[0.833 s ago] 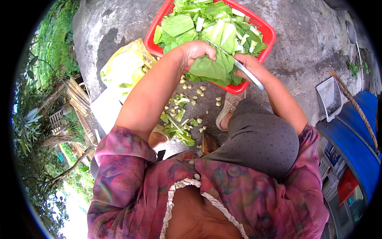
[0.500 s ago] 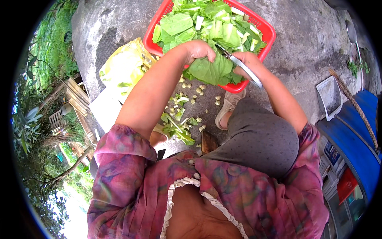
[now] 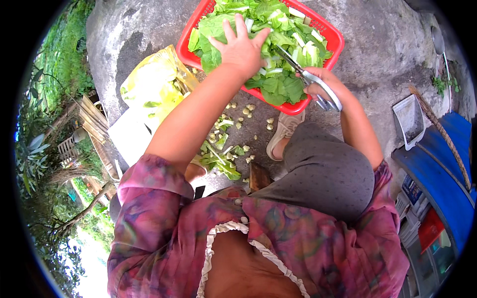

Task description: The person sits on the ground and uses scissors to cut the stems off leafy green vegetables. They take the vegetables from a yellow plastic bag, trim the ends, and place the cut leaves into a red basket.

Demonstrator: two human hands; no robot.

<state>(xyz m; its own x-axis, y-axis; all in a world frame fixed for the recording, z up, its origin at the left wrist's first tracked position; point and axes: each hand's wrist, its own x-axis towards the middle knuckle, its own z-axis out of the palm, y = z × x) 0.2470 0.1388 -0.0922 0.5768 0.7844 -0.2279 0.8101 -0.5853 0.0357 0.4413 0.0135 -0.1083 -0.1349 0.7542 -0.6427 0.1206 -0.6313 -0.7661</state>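
A red plastic basket [image 3: 336, 47] is heaped with cut leafy greens [image 3: 284, 88], green leaves mixed with pale stem pieces. Over the left part of the heap lies my left hand [image 3: 240, 53], open, fingers spread and holding nothing. It looks to be on or just above the leaves; which one I cannot tell. My right hand [image 3: 318, 82] grips a pair of scissors [image 3: 324, 88] with white-grey handles at the basket's right side. The blades point up and left over the greens. Part of the right fingers is hidden behind the handles.
Left of the basket lies a yellow plastic bag [image 3: 159, 82] with pale greens inside. Cut stem ends [image 3: 247, 110] and leaf scraps [image 3: 218, 161] are scattered on the concrete between my feet. A white dustpan [image 3: 411, 121] and a blue cover [image 3: 437, 149] are at the right.
My left hand has let go of the leaf it held and spread open over the heap. The scissors have moved slightly right and down, away from that hand.
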